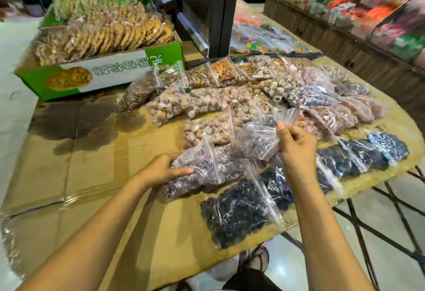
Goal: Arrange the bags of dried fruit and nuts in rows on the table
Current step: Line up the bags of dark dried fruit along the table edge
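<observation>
**Desk editor:** Fingers first — what are they doing?

**Photographer:** Fingers [281, 130] of the right hand [296, 146] pinch the clear top edge of a zip bag of purplish dried fruit [257, 141], lifting that end off the pile. The left hand [161, 170] lies curled around the near end of a second purplish bag [207, 171], thumb on top, fingers tucked under its side.

**Desk editor:** Biggest thing in shot?

**Photographer:** The desk [92, 175], covered in flattened cardboard under a glossy clear sheet, its left half bare. At its far left stands a green-and-white carton [103, 74] packed with round brown biscuits in clear wrap.

**Desk editor:** And the stock?

**Photographer:** A spread of clear bags fills the right half. Pale nut bags [207, 100] lie across the middle, overlapping; orange-brown ones [225, 72] sit behind them near the carton. Pinkish bags [340, 113] run along the right. Dark, near-black fruit bags [358, 155] line the right-hand near edge, and one large dark bag [236, 212] lies closest to the person, its corner overhanging the cardboard edge. Both held bags sit between the nut bags and that dark one.

**Desk editor:** Surroundings?

**Photographer:** A dark post [220, 10] rises behind the desk, with bags of coloured sweets [257, 40] beyond it. Shelving at far right carries bright packets, blurred. Pale tiled floor [13, 79]; folding metal legs [372, 221] show under the desk's right edge.
</observation>
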{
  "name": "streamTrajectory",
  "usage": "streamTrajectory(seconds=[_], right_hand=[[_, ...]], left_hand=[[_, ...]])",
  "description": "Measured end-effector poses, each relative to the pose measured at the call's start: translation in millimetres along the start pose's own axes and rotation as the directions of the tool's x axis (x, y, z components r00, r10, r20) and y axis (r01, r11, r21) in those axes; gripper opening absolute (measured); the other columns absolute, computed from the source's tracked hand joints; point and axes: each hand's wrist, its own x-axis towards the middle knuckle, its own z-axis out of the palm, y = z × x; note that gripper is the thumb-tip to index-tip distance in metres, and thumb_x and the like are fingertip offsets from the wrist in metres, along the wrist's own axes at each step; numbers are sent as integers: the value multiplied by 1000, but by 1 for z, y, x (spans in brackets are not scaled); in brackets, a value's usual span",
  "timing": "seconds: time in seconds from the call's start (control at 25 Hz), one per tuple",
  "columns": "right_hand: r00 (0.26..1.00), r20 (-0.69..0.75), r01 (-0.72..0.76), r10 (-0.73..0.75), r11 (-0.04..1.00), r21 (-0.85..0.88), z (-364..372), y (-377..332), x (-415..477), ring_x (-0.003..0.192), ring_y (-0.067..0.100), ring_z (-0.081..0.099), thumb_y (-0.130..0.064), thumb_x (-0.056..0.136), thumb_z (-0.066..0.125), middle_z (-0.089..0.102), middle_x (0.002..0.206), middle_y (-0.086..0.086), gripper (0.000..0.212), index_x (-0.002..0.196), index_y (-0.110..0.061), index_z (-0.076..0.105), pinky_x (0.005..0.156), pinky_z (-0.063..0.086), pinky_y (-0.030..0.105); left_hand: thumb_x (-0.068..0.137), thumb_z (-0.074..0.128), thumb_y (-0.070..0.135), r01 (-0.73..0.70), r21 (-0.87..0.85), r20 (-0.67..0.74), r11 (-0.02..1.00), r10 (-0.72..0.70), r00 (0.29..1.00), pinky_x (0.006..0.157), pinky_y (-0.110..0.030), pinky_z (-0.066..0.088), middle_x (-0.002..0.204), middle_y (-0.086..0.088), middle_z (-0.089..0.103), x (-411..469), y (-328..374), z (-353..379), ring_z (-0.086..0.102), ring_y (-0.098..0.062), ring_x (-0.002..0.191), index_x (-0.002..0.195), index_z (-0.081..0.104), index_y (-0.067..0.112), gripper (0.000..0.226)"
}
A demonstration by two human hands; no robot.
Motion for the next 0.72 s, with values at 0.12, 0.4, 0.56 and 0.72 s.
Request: streamTrajectory(seconds=[0.12,0.4,0.56,0.72], right_hand=[[998,37,-46,45,999,21,1,-4,-7,48,8,32,-24,96,53,37,52,-6,38,59,-19,47,50,30,25],[907,417,119,-61,986,-116,10,-33,-5,40,-2,40,-16,95,53,48,54,-10,32,65,-26,58,46,37,12],[781,614,205,-109,975,-88,16,-50,0,50,9,38,-18,93,57,43,56,3,30,70,0,61,54,36,22],[767,635,-20,-85,988,155,39,-49,-7,78,18,56,-12,88,60,62,76,21,19,77,1,66,83,50,33]], left_hand=[[66,56,73,-12,207,90,978,-6,996,106,-33,38,145,-9,47,-1,-1,0,47,-22,129,142,43,10,99],[59,40,86,94,18,-177,995,-89,980,111,-45,33,155,-6,29,-28,8,12,33,-26,138,150,20,30,109],[40,39,101,12,-609,-248,793,-206,947,109,-43,34,134,0,55,-47,37,10,48,-21,127,134,41,34,115],[45,81,70,-39,-953,-60,300,-62,996,92,-48,52,115,-7,70,-65,64,13,67,-26,106,118,67,27,86]])
